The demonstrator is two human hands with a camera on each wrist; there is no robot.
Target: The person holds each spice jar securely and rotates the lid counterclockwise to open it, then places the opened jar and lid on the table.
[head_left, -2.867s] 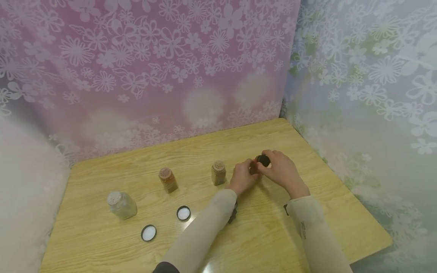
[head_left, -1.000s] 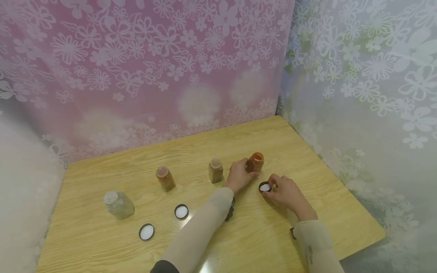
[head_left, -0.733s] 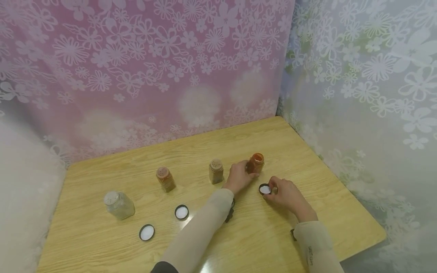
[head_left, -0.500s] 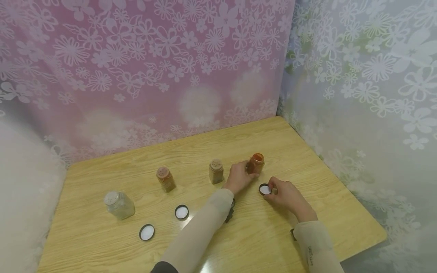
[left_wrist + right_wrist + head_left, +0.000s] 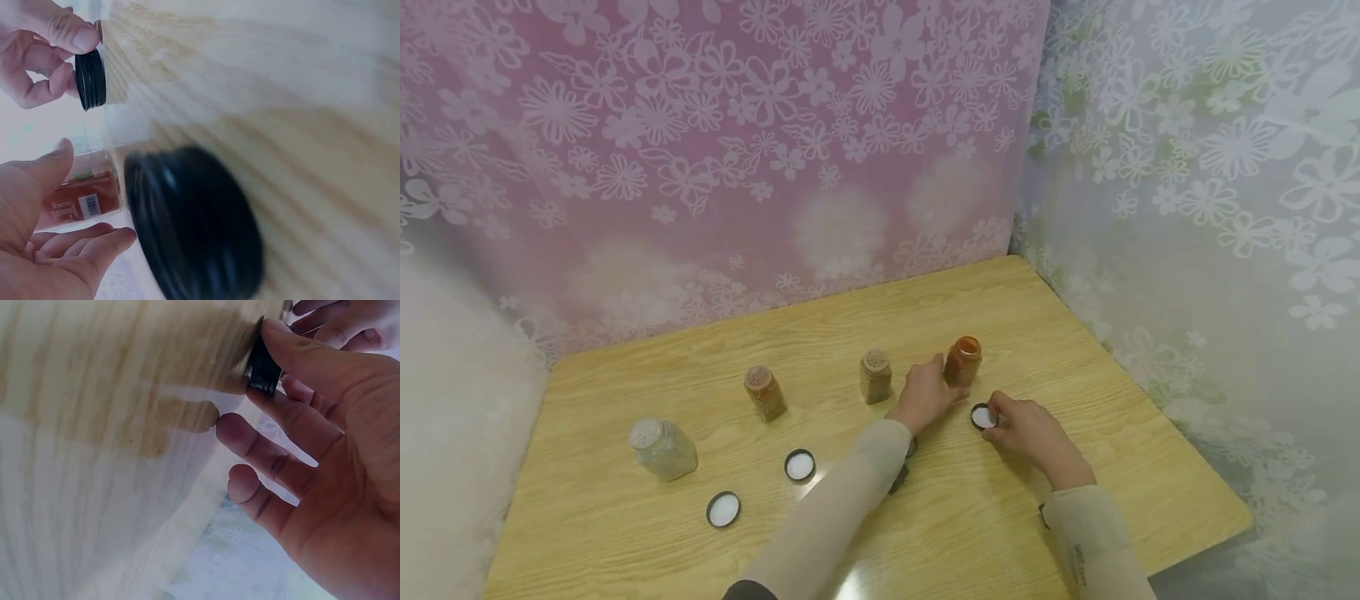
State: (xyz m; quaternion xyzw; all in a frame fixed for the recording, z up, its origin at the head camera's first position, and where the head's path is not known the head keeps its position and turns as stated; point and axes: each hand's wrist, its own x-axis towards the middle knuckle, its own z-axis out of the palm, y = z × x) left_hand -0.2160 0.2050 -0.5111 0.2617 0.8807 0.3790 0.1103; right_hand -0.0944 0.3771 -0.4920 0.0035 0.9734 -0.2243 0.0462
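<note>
An uncapped spice jar of red powder stands at the right of the row. My left hand is beside it, thumb and fingers spread around the jar with gaps to the glass in the left wrist view. My right hand pinches a black lid at its edge between thumb and index finger, with the other fingers loosely bent. This lid lies at the tabletop in front of the jar, white lining up in the head view. Another black lid looms close to the left wrist camera.
To the left stand three jars with perforated shaker tops: one brownish, one reddish and one pale. Two black lids with white linings, a nearer one and a farther one, lie before them. Floral curtains border the wooden table.
The black lid came off the red jar in my right hand, turned lining up and came down to the table. My left hand has just loosened from the jar and drawn slightly back.
</note>
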